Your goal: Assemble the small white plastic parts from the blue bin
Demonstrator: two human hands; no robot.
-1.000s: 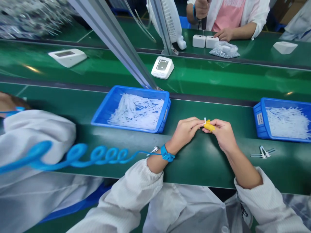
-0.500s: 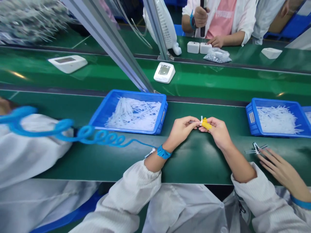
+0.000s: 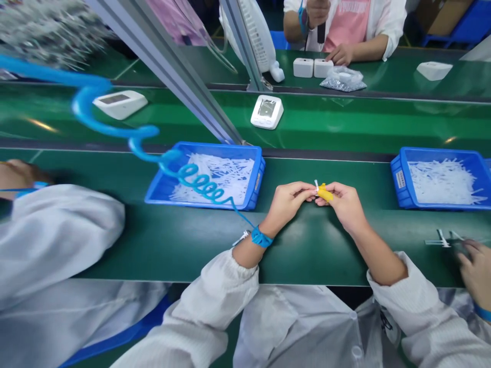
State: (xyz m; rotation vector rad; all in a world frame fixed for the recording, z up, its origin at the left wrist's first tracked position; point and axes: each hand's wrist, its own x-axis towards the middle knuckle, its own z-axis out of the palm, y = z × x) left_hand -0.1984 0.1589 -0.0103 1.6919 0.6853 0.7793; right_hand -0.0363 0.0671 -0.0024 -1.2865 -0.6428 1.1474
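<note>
Over the green bench, my left hand (image 3: 288,205) is closed in a pinch at a small white strip (image 3: 316,185) that stands up between the fingertips. My right hand (image 3: 347,207) meets it from the other side, thumb and fingers pressed together. Bright yellow material (image 3: 325,193) shows at the right fingertips; I cannot tell whether it is worn on them or held. What lies between the two hands is mostly hidden. A blue wrist strap (image 3: 261,237) with a coiled blue cord (image 3: 199,185) is on my left wrist.
Blue trays of thin white strips stand at left (image 3: 256,191) and right (image 3: 401,186). A white device with a screen (image 3: 267,112) sits on the green belt. A co-worker's blurred hand (image 3: 477,271) is at right, near loose strips (image 3: 443,239). A metal post (image 3: 172,71) slants across.
My hands stay together in nearly the same place. The coiled cord has swung up across the left tray. The co-worker's hand at right has moved right, and the white devices on the belt have shifted right.
</note>
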